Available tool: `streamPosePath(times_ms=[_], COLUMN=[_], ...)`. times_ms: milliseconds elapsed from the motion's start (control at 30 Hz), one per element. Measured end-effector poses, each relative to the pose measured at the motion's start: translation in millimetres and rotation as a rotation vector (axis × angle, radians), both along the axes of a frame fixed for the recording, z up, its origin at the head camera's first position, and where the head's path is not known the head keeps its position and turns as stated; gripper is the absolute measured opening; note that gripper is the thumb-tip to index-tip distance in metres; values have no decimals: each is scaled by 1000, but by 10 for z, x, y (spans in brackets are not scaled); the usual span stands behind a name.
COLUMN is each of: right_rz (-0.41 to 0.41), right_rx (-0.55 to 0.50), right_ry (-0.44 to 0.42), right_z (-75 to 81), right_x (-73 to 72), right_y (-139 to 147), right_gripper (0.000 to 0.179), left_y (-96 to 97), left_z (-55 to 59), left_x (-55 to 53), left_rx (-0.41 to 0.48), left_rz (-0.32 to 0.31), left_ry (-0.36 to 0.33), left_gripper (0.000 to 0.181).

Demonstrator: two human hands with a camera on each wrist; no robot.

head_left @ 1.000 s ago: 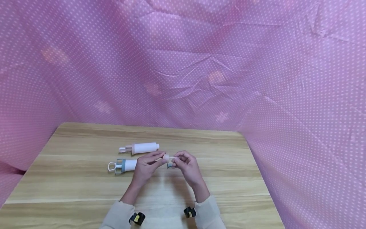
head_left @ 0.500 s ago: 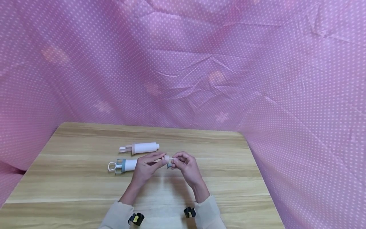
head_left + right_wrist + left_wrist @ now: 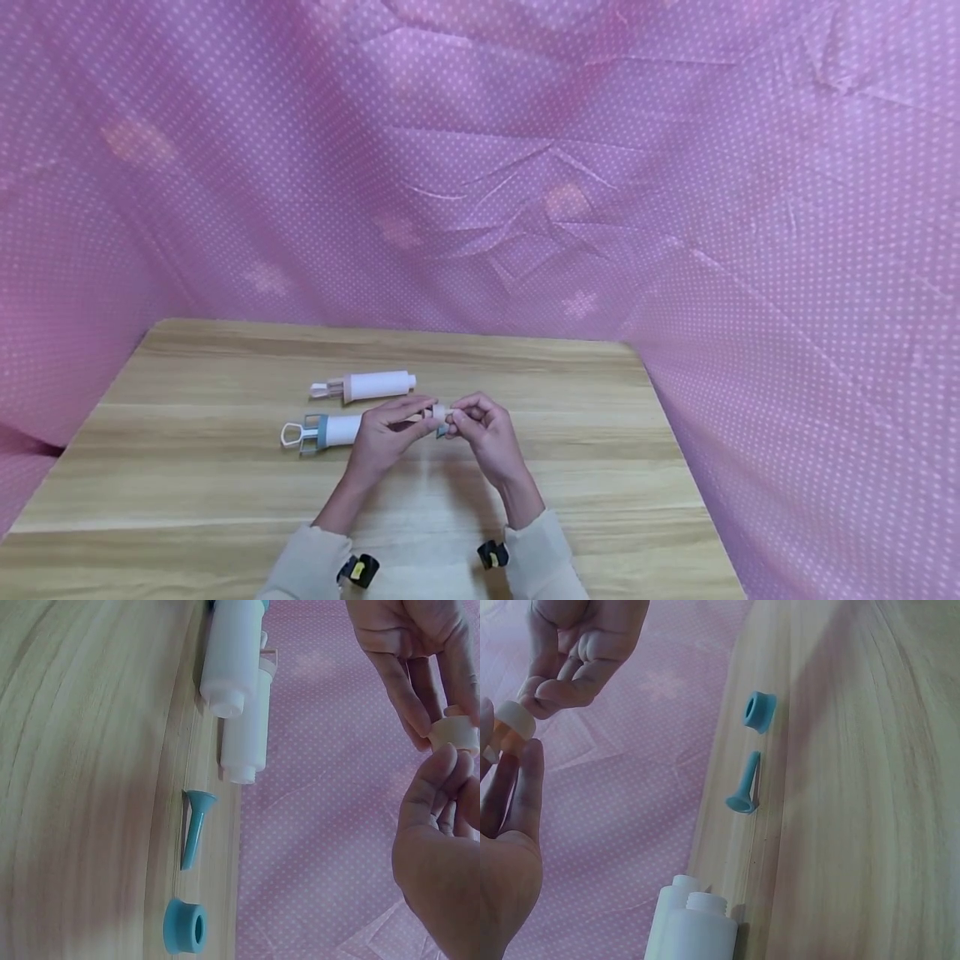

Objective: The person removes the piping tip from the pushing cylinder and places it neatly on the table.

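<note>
My left hand (image 3: 384, 437) holds a small cream ring-shaped cap (image 3: 516, 718) between thumb and fingers, above the table. Inside the cap, in the left wrist view, something orange-tinted shows. My right hand (image 3: 487, 437) has its fingertips together at the cap's right side, pinching a thin pale stem (image 3: 449, 413) that is mostly hidden by the fingers. Below the hands lie a teal funnel-shaped nozzle (image 3: 196, 829) and a teal ring cap (image 3: 184, 927), apart from each other. Left of the hands lies a white syringe-like press with teal collar (image 3: 341, 432), partly covered by my left hand.
Behind it lies a second white press with a pinkish-beige collar (image 3: 378, 385). Both rest on their sides on the wooden table (image 3: 615, 500), handles to the left. A pink dotted cloth (image 3: 480, 167) hangs around the back and sides.
The right hand has edged left toward the cap, and less of the pale stem shows between the hands. The left hand stays nearly in place; the presses have not been moved.
</note>
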State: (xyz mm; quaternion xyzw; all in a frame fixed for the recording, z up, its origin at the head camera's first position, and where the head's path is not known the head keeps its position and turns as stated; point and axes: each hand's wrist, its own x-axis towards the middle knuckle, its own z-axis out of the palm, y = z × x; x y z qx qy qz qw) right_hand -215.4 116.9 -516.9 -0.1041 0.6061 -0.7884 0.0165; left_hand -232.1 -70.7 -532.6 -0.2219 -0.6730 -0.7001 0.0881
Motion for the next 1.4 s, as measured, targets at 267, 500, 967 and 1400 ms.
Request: streamPosePath(times_ms=[267,500,967,1400], right_rz=[32,60,40,26], right_rx=[8,12,-22,82], right_ry=[42,45,6,43], right_z=[1,-13,-3,-12], right_x=[-2,0,28,24], right_y=[17,27,-10,49], right_gripper=[8,17,11,21], left_y=[12,26,42,36], left_z=[3,-16,32,54], left_x=[-2,-5,22,38], left_rx=[-1,6,12,-32], left_rz=[-31,-44,-19,-71], left_ry=[2,1,10,-60], left_gripper=[33,33,30,33])
